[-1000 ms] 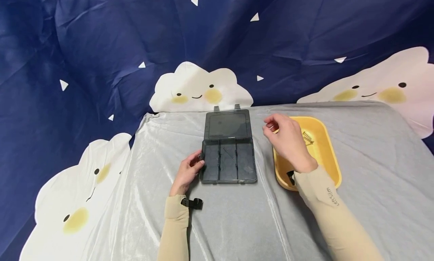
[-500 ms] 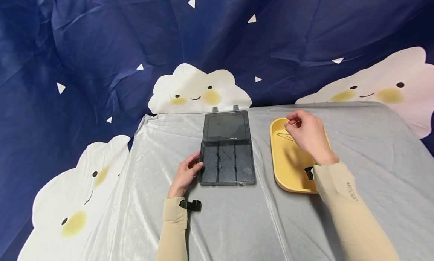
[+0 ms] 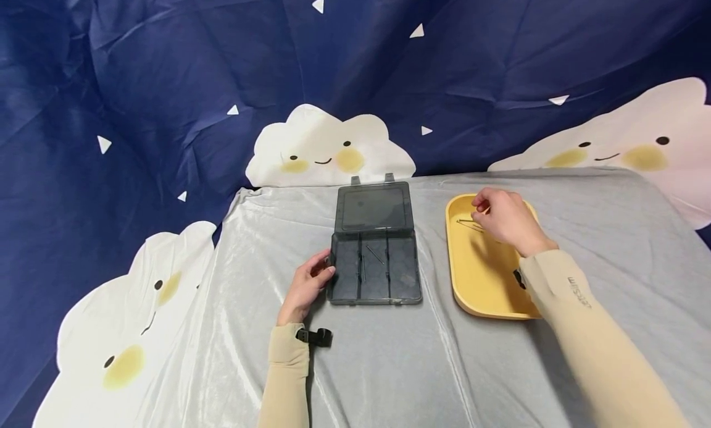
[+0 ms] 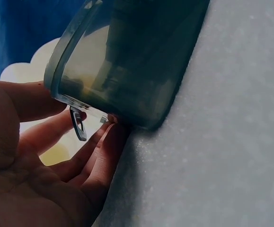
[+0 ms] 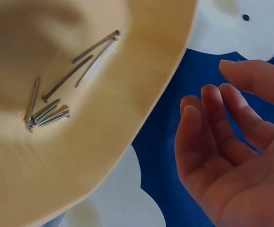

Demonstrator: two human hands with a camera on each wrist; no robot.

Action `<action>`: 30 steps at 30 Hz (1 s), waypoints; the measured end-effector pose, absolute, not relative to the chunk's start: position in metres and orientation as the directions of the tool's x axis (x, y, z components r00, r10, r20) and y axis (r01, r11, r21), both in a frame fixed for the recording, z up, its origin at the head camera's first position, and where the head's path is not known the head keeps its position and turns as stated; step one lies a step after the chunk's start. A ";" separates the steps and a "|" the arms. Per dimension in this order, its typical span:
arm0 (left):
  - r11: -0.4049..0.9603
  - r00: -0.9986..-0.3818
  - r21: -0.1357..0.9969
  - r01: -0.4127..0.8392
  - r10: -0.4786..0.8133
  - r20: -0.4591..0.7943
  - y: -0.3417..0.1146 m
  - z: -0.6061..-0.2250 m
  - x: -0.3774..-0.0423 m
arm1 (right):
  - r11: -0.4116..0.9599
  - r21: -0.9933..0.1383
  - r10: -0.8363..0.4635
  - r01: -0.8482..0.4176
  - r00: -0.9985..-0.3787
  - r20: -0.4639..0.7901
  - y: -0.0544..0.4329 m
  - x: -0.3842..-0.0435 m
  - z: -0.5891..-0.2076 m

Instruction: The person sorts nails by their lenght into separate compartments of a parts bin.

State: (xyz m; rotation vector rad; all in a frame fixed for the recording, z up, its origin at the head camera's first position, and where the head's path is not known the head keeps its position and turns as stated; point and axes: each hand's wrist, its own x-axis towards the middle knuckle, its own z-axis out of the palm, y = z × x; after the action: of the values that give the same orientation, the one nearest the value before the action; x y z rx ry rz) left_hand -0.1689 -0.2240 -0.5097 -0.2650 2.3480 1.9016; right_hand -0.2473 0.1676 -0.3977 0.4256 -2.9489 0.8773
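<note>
My left hand (image 3: 304,286) touches the left side of a dark translucent compartment box (image 3: 404,280), whose lid (image 3: 373,207) stands open at the back. In the left wrist view, one digit meets the box's rim while other fingertips lie low against its side, around a small latch (image 4: 78,124). Two nails (image 3: 375,254) lie in the middle compartment. Over the far end of a yellow tray (image 3: 463,286) hovers my right hand (image 3: 508,221), its fingers loosely curved and nothing visible between them. Long nails (image 5: 66,79) and several short screws (image 5: 47,113) lie in the tray.
Grey cloth (image 3: 383,366) covers the table, creased between box and tray. Behind it hangs a dark blue curtain (image 3: 355,51) with white clouds. A black strap with a small device (image 3: 315,336) is on the left wrist.
My right hand has moved right, from beside the tray's left rim to over its far end, bringing more of the tray into view. The left hand stays at the box.
</note>
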 end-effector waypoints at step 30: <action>0.170 -0.979 0.965 -0.201 -0.015 -0.201 -0.224 -0.494 -0.166 | 0.860 -0.411 -0.361 -0.303 -0.930 -0.069 0.158 -0.280 -0.461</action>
State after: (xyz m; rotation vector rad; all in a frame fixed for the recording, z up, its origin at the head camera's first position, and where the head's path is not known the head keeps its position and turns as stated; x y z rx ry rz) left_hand -0.1658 -0.2237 -0.4944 -0.2133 2.2876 1.9235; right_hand -0.2795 0.1579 -0.4611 0.5684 -3.1675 0.6613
